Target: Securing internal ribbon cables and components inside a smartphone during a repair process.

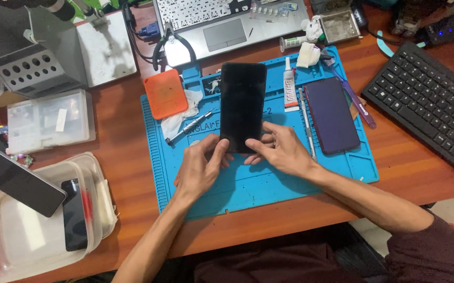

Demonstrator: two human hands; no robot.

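Both hands are gripping a black smartphone (243, 105) by its near end, lying lengthwise on the blue silicone repair mat (258, 183) approx. mid-mat. Left hand (201, 165) is pinching the near-left corner w/ thumb on the glass; right hand (281, 149) is holding the near-right edge, fingers curled in. Just right of it: glue tube (289, 89), thin metal tool (306, 123), then a 2nd phone w/ dark purple screen (332, 114). Orange square pad (165, 93) is sitting at the mat's far-left corner.

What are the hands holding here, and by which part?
Both the left hand and right hand grip the black phone at its near end, fingertips on its bottom corners, above the blue mat.
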